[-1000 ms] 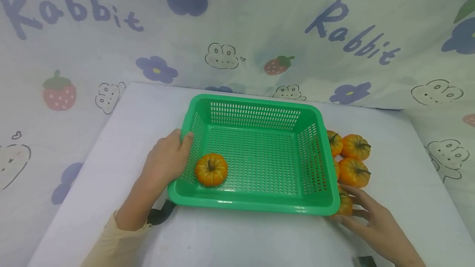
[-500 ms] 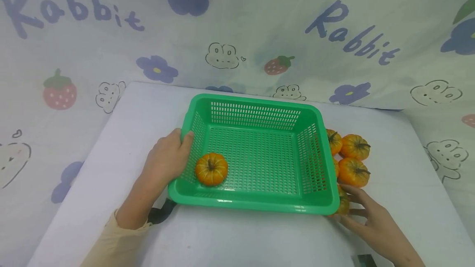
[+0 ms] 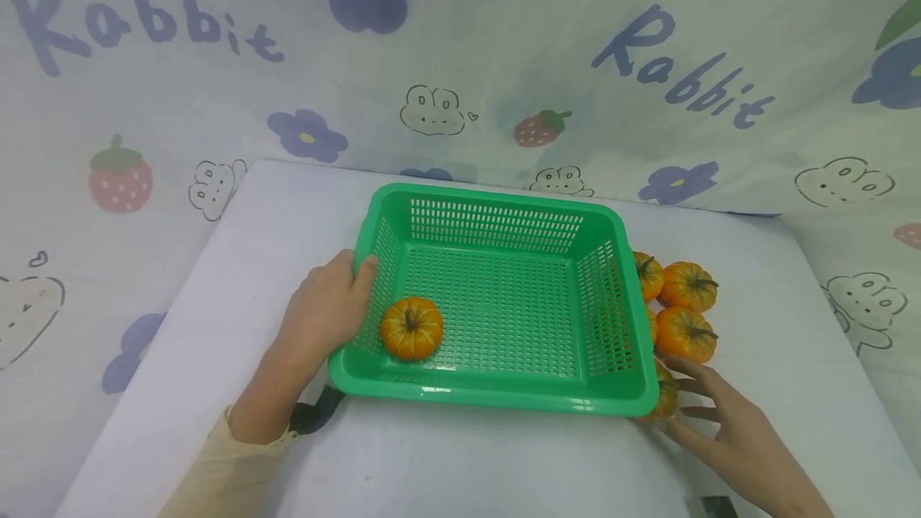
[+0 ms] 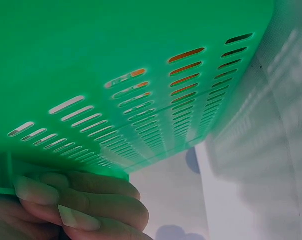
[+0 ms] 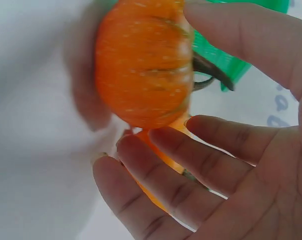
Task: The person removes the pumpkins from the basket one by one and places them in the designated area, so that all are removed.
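A green plastic basket with slotted walls stands mid-table in the head view. One small orange pumpkin sits inside, at its near left corner. My left hand grips the basket's left rim, thumb on top; the left wrist view has its fingers curled below the rim. At the near right corner, another pumpkin lies between the thumb and spread, nearly straight fingers of my right hand. In the right wrist view the thumb tip overlaps this pumpkin's edge and fingertips lie right at its opposite side.
Several more pumpkins are clustered along the basket's right side, partly hidden by its rim. A white cloth-covered table bears everything. Behind it hangs a printed curtain with rabbits and flowers.
The pumpkin by my right hand has shifted slightly left, further behind the basket rim. My right thumb tip has drawn a little to the right. The left hand and basket keep nearly the same place.
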Available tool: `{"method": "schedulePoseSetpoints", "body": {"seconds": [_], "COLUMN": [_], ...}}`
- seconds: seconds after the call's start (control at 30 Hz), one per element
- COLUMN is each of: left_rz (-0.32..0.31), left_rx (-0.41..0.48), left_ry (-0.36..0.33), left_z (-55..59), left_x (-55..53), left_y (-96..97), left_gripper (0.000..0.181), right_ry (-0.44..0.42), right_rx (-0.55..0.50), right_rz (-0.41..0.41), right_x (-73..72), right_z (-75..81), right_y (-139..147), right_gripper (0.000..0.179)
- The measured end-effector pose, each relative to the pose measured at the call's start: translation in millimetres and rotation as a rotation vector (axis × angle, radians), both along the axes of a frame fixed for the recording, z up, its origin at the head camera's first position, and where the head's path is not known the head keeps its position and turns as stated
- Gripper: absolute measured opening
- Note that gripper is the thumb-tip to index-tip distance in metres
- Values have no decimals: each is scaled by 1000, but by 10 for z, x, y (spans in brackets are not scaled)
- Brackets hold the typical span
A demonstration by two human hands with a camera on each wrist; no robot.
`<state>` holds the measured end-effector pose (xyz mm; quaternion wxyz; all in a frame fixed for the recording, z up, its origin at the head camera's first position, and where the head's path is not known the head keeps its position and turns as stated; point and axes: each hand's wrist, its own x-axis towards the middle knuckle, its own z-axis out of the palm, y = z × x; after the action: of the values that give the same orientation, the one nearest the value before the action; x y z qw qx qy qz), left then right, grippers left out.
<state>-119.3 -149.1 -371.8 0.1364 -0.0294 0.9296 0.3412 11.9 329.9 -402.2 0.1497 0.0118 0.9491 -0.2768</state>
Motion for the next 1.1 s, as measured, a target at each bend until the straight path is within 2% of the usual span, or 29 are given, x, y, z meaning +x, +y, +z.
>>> {"method": "schedulePoseSetpoints", "body": {"seconds": [0.27,0.57,0.83,1.1], "left_rz": [-1,-6,-3,-14], "left_rx": [6,-12,-10,-23], "left_ry": [-1,10,8,32], "left_z": [4,0,26,11], "left_x": [5,0,10,7], "left_y": [7,-6,-11,-12], "left_gripper": [47,46,48,48], "right_ry": [-39,71,238,309], "right_rx": [31,73,79,74], "right_rz": [-24,-6,88,224], "right_x": [19,37,-63,-265], "right_z": [139,332,585,847], "right_y": [27,-69,-302,-617], "right_gripper": [83,77,78,82]}}
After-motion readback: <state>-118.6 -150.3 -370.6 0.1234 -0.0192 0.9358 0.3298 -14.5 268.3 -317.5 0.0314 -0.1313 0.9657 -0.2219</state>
